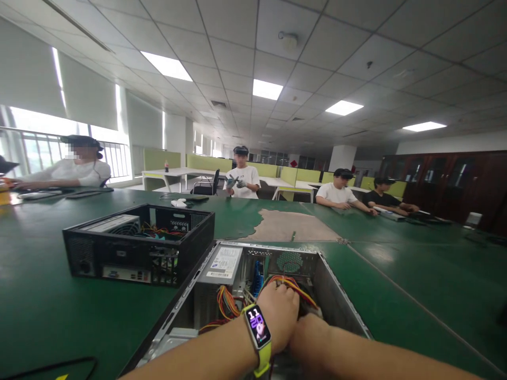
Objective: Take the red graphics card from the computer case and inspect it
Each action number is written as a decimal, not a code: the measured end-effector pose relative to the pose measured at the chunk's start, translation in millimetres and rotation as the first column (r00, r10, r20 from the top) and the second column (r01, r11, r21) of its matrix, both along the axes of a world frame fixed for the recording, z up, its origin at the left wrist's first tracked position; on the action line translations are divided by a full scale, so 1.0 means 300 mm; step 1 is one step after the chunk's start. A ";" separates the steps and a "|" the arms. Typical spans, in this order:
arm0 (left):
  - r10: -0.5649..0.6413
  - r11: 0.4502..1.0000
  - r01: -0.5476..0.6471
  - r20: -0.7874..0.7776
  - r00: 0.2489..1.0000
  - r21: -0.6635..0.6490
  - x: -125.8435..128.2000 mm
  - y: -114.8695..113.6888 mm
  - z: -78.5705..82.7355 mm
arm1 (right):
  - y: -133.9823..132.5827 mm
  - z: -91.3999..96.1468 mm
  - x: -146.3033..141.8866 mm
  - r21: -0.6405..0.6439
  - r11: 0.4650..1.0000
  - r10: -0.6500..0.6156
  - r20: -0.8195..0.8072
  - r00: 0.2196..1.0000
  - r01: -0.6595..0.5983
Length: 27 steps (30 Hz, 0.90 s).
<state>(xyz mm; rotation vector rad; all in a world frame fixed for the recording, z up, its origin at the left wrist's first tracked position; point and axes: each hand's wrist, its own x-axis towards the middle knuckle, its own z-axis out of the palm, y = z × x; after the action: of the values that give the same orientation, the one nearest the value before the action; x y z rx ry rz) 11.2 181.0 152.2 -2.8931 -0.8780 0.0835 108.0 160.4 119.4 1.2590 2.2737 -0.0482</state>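
Both my hands reach into an open computer case (344,306) that lies on the table before me. My left hand (279,311), with a smart band (258,327) on a yellow-green strap at its wrist, is closed, fingers curled downward beside a bundle of red and yellow cables (291,282). What it grips, if anything, is hidden. Against it rests my right hand (311,332), its fingers out of sight. A power supply (222,266) with a white label fills the case's far left corner, its coloured wires (227,302) hanging inside. A blue part (258,277) stands near the back.
A second, black computer case (122,258) stands open at the left, close to mine. The green table top (404,295) has a torn bare patch (295,224) beyond the cases. A black cable (59,364) lies at the near left. Several people sit around the table.
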 end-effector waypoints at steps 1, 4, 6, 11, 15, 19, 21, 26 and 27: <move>-0.003 1.000 0.003 0.027 1.000 0.003 -0.004 0.005 0.005 | 0.007 0.040 -0.007 -0.050 0.999 -0.004 0.045 0.999 0.006; -0.016 1.000 0.017 0.073 0.997 -0.019 -0.014 0.038 0.015 | 0.023 0.137 -0.022 -0.138 0.989 -0.024 0.133 0.991 0.043; -0.019 0.998 0.022 0.066 0.998 -0.059 -0.020 0.067 0.021 | 0.022 0.178 -0.017 -0.139 0.988 -0.048 0.123 0.991 0.065; -0.013 0.987 0.019 0.042 0.999 -0.160 -0.034 0.128 0.068 | -0.001 0.210 0.050 -0.062 0.997 -0.046 -0.058 0.997 0.043; -0.039 0.981 0.056 0.095 0.995 -0.187 -0.050 0.149 0.131 | 0.019 0.166 0.076 -0.025 0.998 -0.067 -0.053 0.996 0.066; 0.020 0.988 -0.016 0.025 0.999 -0.155 -0.046 0.112 0.134 | 0.065 0.099 0.054 0.049 0.989 -0.140 0.079 0.987 0.137; 0.055 0.988 -0.063 -0.061 0.997 -0.143 -0.027 0.072 0.090 | 0.077 0.074 0.044 0.097 0.982 -0.169 0.091 0.981 0.160; 0.110 0.988 -0.121 -0.121 0.987 -0.095 0.049 0.011 -0.071 | 0.064 0.036 0.058 0.181 0.956 -0.240 0.031 0.970 0.231; 0.098 0.989 -0.109 -0.105 0.990 -0.103 0.062 0.016 -0.098 | 0.060 0.031 0.064 0.189 0.951 -0.250 0.010 0.968 0.244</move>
<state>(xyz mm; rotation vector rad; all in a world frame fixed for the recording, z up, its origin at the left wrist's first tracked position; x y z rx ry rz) 29.9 185.8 122.9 -2.9096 -1.0360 0.2913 127.3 178.4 128.6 1.6252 2.1187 0.0976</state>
